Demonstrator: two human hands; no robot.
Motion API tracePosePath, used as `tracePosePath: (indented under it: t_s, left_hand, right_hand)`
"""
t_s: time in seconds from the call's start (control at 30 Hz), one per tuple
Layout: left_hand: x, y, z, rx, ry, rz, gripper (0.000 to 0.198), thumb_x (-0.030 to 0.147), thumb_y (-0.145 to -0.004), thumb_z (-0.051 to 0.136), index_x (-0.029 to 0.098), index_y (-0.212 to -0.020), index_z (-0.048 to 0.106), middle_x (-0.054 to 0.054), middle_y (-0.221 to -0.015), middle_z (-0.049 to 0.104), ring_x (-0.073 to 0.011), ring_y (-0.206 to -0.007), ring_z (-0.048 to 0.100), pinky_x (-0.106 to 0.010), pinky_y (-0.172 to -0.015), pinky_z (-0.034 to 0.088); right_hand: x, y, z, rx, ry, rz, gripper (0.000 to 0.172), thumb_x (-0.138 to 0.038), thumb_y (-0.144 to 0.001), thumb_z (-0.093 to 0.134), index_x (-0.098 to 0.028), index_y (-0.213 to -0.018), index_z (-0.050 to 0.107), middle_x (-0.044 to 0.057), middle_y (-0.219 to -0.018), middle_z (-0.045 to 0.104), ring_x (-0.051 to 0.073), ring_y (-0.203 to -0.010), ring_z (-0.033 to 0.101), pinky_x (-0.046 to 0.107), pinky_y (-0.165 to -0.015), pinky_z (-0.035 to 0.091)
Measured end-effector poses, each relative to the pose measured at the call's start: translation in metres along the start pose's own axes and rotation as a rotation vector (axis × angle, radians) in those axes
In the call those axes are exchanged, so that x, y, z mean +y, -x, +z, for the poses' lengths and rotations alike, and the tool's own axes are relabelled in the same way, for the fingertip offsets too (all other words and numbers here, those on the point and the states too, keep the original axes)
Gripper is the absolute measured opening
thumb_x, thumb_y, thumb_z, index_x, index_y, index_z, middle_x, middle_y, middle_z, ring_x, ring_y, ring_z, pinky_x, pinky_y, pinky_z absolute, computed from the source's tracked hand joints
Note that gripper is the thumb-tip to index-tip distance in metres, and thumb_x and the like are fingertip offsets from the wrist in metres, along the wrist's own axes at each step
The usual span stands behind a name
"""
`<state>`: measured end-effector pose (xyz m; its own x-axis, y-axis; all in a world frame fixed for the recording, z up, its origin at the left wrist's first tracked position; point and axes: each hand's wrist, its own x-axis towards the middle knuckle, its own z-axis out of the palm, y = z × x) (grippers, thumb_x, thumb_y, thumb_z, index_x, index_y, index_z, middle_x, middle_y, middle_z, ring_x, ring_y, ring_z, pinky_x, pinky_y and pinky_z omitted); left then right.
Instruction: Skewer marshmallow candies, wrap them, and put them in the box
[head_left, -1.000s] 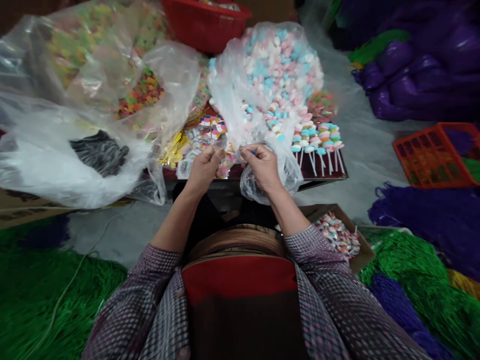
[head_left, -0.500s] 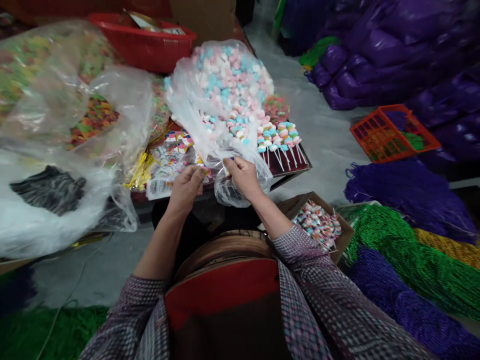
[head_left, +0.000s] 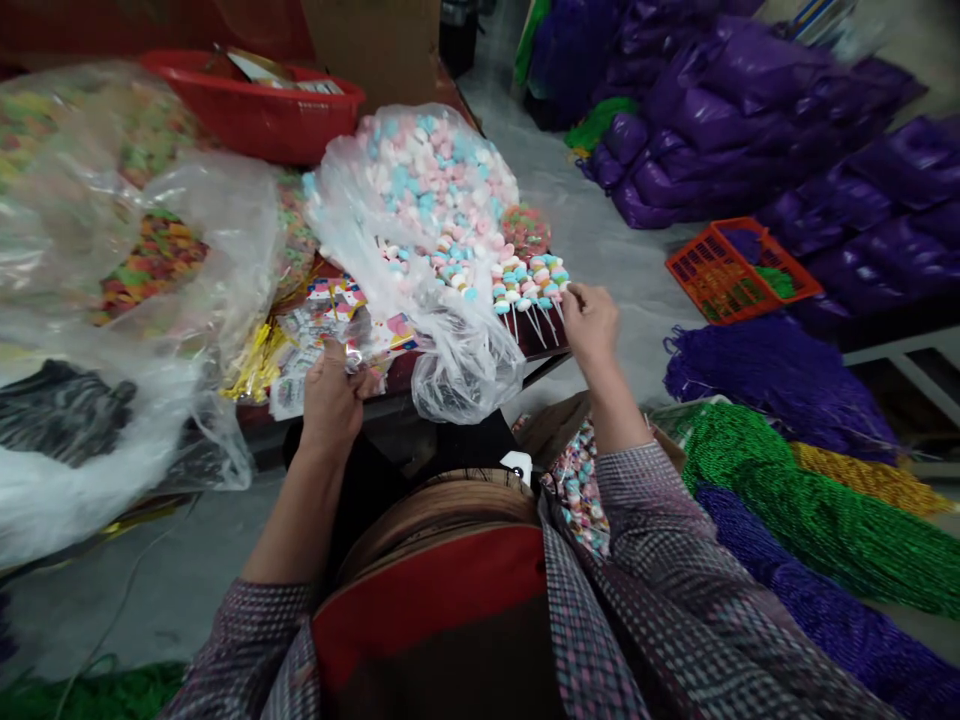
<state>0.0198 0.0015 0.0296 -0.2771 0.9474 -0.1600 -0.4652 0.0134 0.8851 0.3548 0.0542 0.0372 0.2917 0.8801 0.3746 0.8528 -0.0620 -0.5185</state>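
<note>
On the left, my left hand [head_left: 334, 392] is closed, with a small clear plastic bag [head_left: 358, 340] between thumb and fingers. My right hand [head_left: 591, 325] pinches at the right end of a row of marshmallow skewers [head_left: 529, 285], around the outermost stick, mostly hidden by the fingers. These skewers carry pink, white, blue and orange pieces on white sticks that point toward me. Flat printed bags [head_left: 300, 345] lie beyond my left hand, next to yellow twist ties [head_left: 259, 365]. Between my hands, the crumpled mouth of a large clear bag [head_left: 469, 365] hangs over the table edge.
Pastel marshmallows [head_left: 435, 160] fill the large bag. Gummy candies [head_left: 154, 255] lie in open plastic at left, below a red basin [head_left: 262, 110]. A box of wrapped candies [head_left: 581, 490] stands by my right forearm. Bead strands [head_left: 810, 510] and an orange basket [head_left: 739, 275] are on the right.
My right hand has left the clear plastic in the middle and moved right to the end of the skewer row. My left hand has shifted slightly left and lower, holding the small bag.
</note>
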Motion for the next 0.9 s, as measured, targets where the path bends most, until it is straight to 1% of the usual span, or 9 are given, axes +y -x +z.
tracePosePath:
  t_s: [0.07,0.13,0.23,0.33,0.43,0.5,0.57,0.67,0.9]
  left_hand:
    - [0.000,-0.001,0.001,-0.007,0.036,-0.007,0.061,0.070,-0.069,0.081,0.022,-0.063,0.044,0.012,-0.042,0.033,-0.0047,-0.033,0.033,-0.021,-0.039,0.036]
    - [-0.002,-0.001,0.004,-0.016,0.046,-0.018,0.061,0.071,-0.069,0.081,0.022,-0.065,0.045,0.012,-0.042,0.034,-0.0048,-0.033,0.033,-0.022,-0.039,0.036]
    - [-0.005,-0.001,0.006,-0.026,0.051,-0.029,0.058,0.069,-0.071,0.080,0.021,-0.067,0.047,0.012,-0.044,0.036,-0.0049,-0.034,0.033,-0.022,-0.040,0.036]
    - [-0.003,-0.001,0.005,-0.036,0.070,-0.027,0.057,0.068,-0.071,0.081,0.022,-0.068,0.047,0.012,-0.043,0.033,-0.0058,-0.034,0.033,-0.022,-0.039,0.036]
    - [0.001,-0.002,0.005,-0.077,0.087,-0.044,0.058,0.069,-0.070,0.081,0.022,-0.068,0.047,0.013,-0.042,0.029,-0.0059,-0.034,0.030,-0.022,-0.039,0.036]
    - [0.001,-0.002,0.006,-0.102,0.093,-0.051,0.061,0.071,-0.068,0.082,0.022,-0.065,0.046,0.012,-0.041,0.027,-0.0055,-0.034,0.029,-0.022,-0.039,0.036]
    - [0.000,-0.003,0.007,-0.114,0.100,-0.060,0.064,0.072,-0.066,0.082,0.022,-0.061,0.044,0.012,-0.041,0.028,-0.0051,-0.034,0.029,-0.021,-0.039,0.035]
    - [-0.003,-0.003,0.008,-0.131,0.101,-0.083,0.066,0.072,-0.065,0.082,0.022,-0.059,0.041,0.011,-0.041,0.027,-0.0048,-0.034,0.029,-0.021,-0.039,0.035]
    - [0.002,-0.001,0.009,-0.102,0.068,-0.083,0.068,0.072,-0.067,0.081,0.022,-0.057,0.036,0.012,-0.038,0.025,-0.0048,-0.033,0.028,-0.022,-0.040,0.036]
  right_hand:
    - [0.023,-0.012,-0.004,-0.128,0.246,0.101,0.029,-0.030,-0.095,0.052,-0.015,-0.100,0.077,0.018,-0.103,0.074,0.029,-0.099,0.065,0.039,-0.087,0.045]
    - [0.035,-0.016,-0.001,-0.237,0.381,0.192,0.030,-0.027,-0.095,0.052,-0.012,-0.101,0.077,0.021,-0.107,0.074,0.030,-0.098,0.066,0.038,-0.083,0.043]
    - [0.042,-0.013,0.007,-0.261,0.425,0.251,0.034,-0.023,-0.099,0.045,-0.012,-0.102,0.077,0.022,-0.108,0.075,0.029,-0.096,0.067,0.036,-0.080,0.041]
    - [0.050,-0.011,0.011,-0.136,0.301,0.295,0.035,-0.023,-0.100,0.044,-0.013,-0.097,0.077,0.019,-0.101,0.076,0.025,-0.090,0.066,0.034,-0.078,0.041]
    - [0.060,-0.008,0.009,0.000,0.134,0.311,0.032,-0.028,-0.099,0.046,-0.016,-0.090,0.074,0.011,-0.087,0.074,0.020,-0.082,0.063,0.032,-0.077,0.042]
    - [0.064,-0.003,0.005,0.053,-0.045,0.289,0.034,-0.033,-0.098,0.045,-0.018,-0.085,0.072,0.005,-0.075,0.069,0.017,-0.073,0.059,0.030,-0.074,0.044]
    - [0.063,0.006,0.001,0.100,-0.295,0.260,0.033,-0.040,-0.095,0.050,-0.019,-0.083,0.072,0.001,-0.067,0.063,0.014,-0.067,0.056,0.029,-0.071,0.047]
    - [0.053,0.023,-0.004,0.133,-0.515,0.200,0.031,-0.047,-0.088,0.059,-0.020,-0.088,0.075,-0.001,-0.066,0.062,0.014,-0.066,0.057,0.031,-0.072,0.050]
    - [0.023,0.046,-0.011,0.101,-0.623,0.119,0.029,-0.048,-0.085,0.066,-0.024,-0.093,0.078,-0.001,-0.069,0.070,0.014,-0.066,0.063,0.036,-0.075,0.056]
